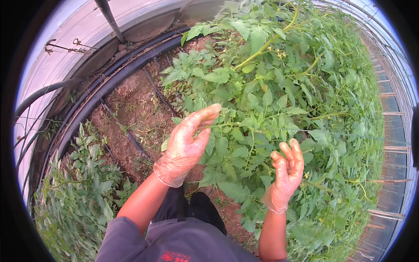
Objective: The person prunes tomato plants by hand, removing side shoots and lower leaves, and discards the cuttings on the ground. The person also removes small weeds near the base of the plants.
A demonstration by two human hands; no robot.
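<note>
Both my hands wear thin clear plastic gloves. My left hand (191, 142) is raised beside a tomato plant's leafy shoot (242, 124), its thumb apart from its fingers and nothing visible between them. Whether the fingertips touch the leaves I cannot tell. To the right, my right hand (288, 175) hovers over the foliage with loosely curled, parted fingers and appears to hold nothing. A thin green twine (343, 133) runs across the plants just above it. Farther up, a thick tomato stem (262, 49) leans to the upper right, with small yellow flowers (280, 53) nearby.
Dense tomato plants (347, 98) fill the right side, and more foliage (85, 186) stands at lower left. Black pipes (131, 67) and thin drip lines (160, 93) cross the bare soil (131, 98). A plastic-film wall (62, 42) and a metal post (110, 19) border the left.
</note>
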